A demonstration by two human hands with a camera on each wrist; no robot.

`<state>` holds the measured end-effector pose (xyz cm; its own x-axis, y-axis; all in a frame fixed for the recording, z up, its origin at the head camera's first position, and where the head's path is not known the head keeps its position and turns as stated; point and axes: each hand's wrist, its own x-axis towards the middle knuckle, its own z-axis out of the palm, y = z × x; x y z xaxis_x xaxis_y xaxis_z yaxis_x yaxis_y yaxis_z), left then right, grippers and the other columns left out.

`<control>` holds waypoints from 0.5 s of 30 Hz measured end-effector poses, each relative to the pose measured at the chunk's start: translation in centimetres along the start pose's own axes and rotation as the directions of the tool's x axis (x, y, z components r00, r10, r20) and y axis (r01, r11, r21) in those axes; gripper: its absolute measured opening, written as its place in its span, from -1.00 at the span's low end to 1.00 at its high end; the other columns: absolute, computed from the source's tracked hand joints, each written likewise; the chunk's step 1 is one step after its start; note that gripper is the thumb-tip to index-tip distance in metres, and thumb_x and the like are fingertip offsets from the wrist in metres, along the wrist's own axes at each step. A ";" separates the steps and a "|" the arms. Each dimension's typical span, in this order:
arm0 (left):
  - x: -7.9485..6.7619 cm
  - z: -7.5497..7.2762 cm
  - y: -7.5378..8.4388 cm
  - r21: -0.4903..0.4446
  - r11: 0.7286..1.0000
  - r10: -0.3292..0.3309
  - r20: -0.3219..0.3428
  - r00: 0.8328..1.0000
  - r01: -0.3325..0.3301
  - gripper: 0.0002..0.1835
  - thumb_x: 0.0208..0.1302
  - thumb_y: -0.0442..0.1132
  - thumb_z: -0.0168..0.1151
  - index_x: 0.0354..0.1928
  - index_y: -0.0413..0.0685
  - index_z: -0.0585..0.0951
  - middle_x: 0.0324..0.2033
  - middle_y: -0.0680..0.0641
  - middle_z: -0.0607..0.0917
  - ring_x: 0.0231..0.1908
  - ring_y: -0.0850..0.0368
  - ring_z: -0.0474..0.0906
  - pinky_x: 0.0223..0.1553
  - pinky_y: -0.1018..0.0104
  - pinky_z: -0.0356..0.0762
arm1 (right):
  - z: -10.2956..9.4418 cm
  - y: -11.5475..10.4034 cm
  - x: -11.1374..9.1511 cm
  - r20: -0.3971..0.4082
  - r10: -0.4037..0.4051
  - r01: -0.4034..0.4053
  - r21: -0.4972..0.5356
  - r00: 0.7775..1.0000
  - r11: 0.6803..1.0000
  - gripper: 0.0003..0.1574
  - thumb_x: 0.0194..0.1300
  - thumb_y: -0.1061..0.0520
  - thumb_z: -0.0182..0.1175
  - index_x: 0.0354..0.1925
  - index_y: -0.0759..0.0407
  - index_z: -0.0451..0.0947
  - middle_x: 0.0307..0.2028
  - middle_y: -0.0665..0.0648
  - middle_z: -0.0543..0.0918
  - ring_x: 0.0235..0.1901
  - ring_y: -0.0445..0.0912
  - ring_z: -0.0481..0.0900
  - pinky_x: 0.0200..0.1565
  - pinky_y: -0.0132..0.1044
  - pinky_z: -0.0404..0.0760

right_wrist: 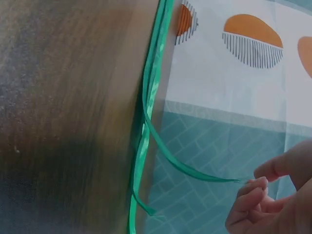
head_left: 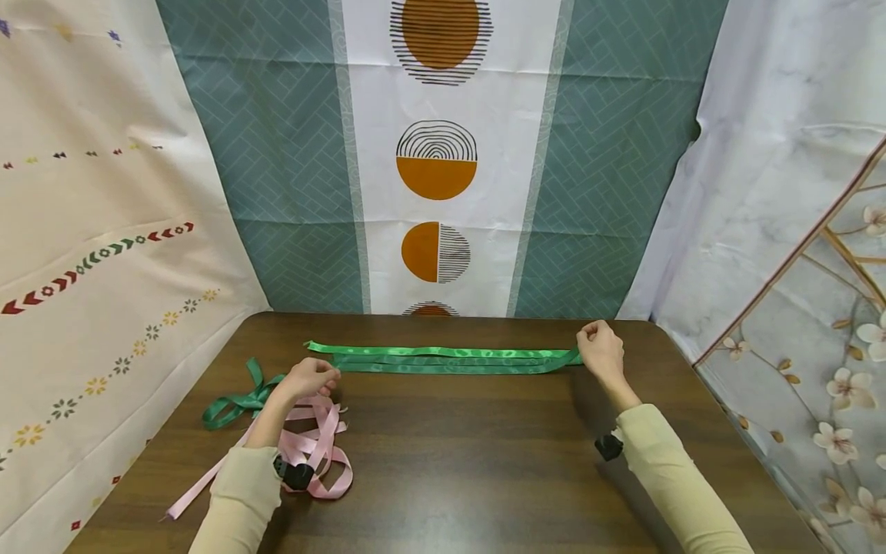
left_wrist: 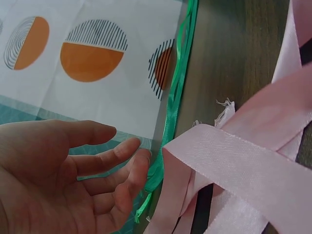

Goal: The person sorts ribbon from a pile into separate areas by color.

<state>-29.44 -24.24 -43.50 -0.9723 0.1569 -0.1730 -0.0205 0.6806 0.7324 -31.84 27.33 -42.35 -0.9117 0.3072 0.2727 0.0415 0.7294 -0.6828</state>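
Observation:
Several green satin ribbons (head_left: pixel 443 369) lie stretched side by side across the far part of the table. My right hand (head_left: pixel 601 350) pinches the frayed end of one green ribbon (right_wrist: pixel 195 173) between thumb and fingertip, lifting that end off the table. The other ribbon ends stay down below it. Over at the ribbons' left ends, my left hand (head_left: pixel 310 379) hovers with loosely bent fingers, and the left wrist view shows nothing between them. Beneath and beside that hand is a loose heap of pink ribbon (left_wrist: pixel 258 170) with frayed ends.
Left of the pink heap, a separate green ribbon (head_left: pixel 228 408) lies in loops. The dark wooden table (head_left: pixel 471 462) ends at a patterned cloth (head_left: pixel 436 254) hanging behind it. Further printed cloths hang to the left and right.

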 end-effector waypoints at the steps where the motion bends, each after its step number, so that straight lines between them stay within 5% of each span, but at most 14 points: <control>1: 0.0 0.0 0.0 0.001 1.000 0.002 0.003 1.000 -0.002 -0.65 0.43 -0.24 0.01 -0.04 -0.46 0.57 -0.30 -0.29 0.69 -0.43 0.17 0.64 -0.27 0.22 0.59 | -0.1 0.0 0.1 0.000 0.016 -0.016 0.004 1.000 1.000 -0.68 0.29 0.15 -0.10 -0.17 0.33 0.49 -0.26 0.33 0.63 -0.16 0.25 0.56 -0.09 0.13 0.45; 5: 0.2 0.0 -0.1 0.000 1.000 -0.002 0.005 1.000 0.002 -0.66 0.42 -0.25 0.02 -0.05 -0.45 0.58 -0.34 -0.23 0.68 -0.44 0.20 0.62 -0.28 0.24 0.58 | -0.2 0.8 0.6 0.069 0.046 -0.043 -0.040 0.997 0.998 -0.66 0.27 0.14 -0.11 -0.18 0.35 0.49 -0.20 0.37 0.62 -0.09 0.30 0.53 -0.04 0.16 0.43; 8: 0.3 0.1 -0.2 -0.001 1.000 -0.002 0.008 1.000 0.002 -0.66 0.41 -0.25 0.02 -0.05 -0.46 0.58 -0.35 -0.23 0.68 -0.46 0.20 0.61 -0.30 0.27 0.58 | -0.1 1.8 0.9 0.158 0.055 -0.037 -0.114 0.986 0.993 -0.73 0.22 0.16 -0.08 -0.32 0.30 0.50 -0.31 0.30 0.60 -0.23 0.22 0.54 -0.19 0.04 0.48; 11: 0.3 0.2 -0.2 -0.004 1.000 -0.007 0.011 1.000 0.007 -0.65 0.41 -0.24 0.03 -0.04 -0.46 0.57 -0.34 -0.23 0.68 -0.46 0.21 0.61 -0.33 0.29 0.58 | 0.1 3.0 1.1 0.257 0.088 -0.039 -0.189 0.962 0.981 -0.79 0.16 0.19 -0.06 -0.52 0.22 0.45 -0.52 0.16 0.50 -0.45 0.06 0.43 -0.42 -0.15 0.39; 15: 0.2 0.3 -0.2 0.007 1.000 -0.017 0.011 1.000 0.017 -0.64 0.41 -0.23 0.03 -0.02 -0.45 0.57 -0.30 -0.26 0.68 -0.46 0.20 0.61 -0.33 0.30 0.59 | 0.2 4.4 1.2 0.379 0.108 -0.001 -0.274 0.919 0.962 -0.72 0.25 0.16 0.05 -0.44 0.27 0.64 -0.42 0.24 0.64 -0.38 0.13 0.52 -0.40 -0.12 0.47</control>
<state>-29.55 -24.15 -43.84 -0.9692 0.1535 -0.1926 -0.0350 0.6882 0.7247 -32.89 30.79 -45.20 -0.9883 0.1299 -0.0799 0.1523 0.8688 -0.4712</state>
